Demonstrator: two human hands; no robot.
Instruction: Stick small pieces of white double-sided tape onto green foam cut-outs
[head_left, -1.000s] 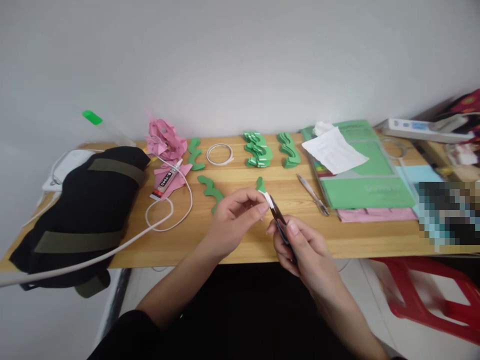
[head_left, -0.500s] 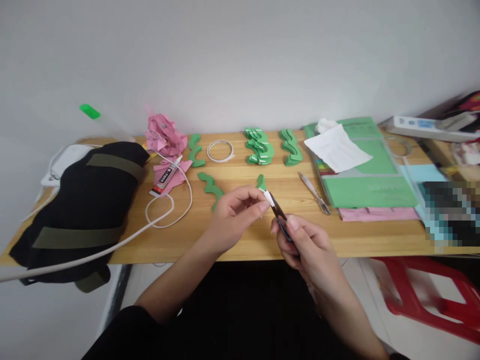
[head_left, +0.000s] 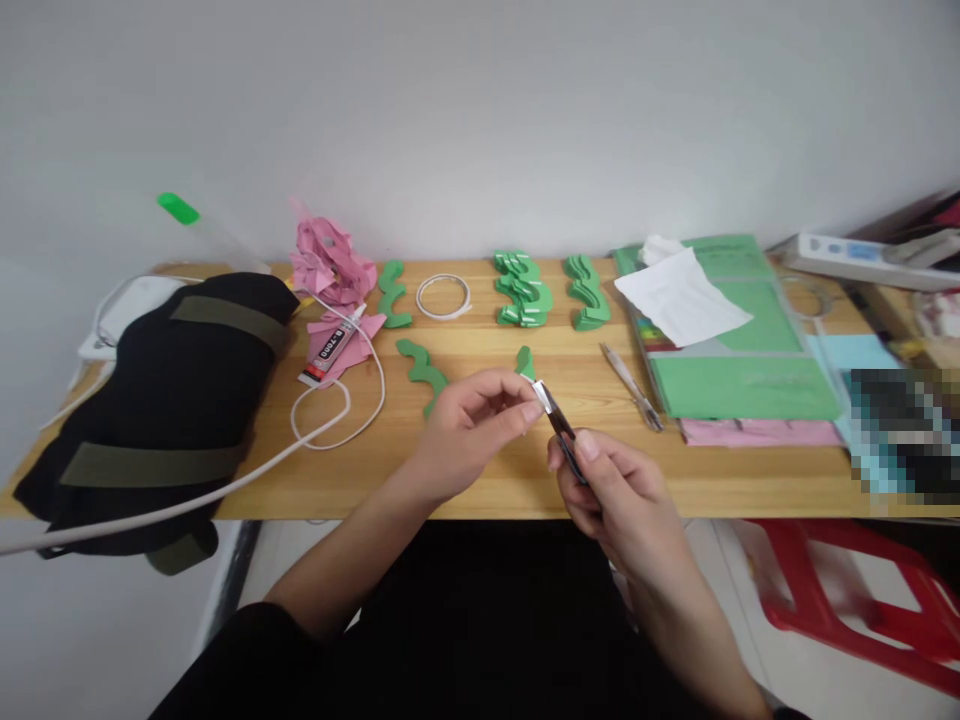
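My left hand is closed, thumb and forefinger pinching a small white strip that looks like tape. Dark tweezers are gripped in my right hand, their tips at the strip's right edge. Just beyond my left fingertips shows a wavy green piece, its lower part hidden by the hand. Another wavy green piece lies to the left, partly covered by the same hand. Farther back stand a stack of green wavy pieces and a second stack.
A tape ring, a glue tube and crumpled pink paper lie at the left back. A black bag and a white cable fill the left end. On the right are a pen and green folders under white paper.
The tweezers' tips have come together at the white strip, and my right hand has shifted slightly to the right. My left hand keeps its pinch. The view has moved a little.
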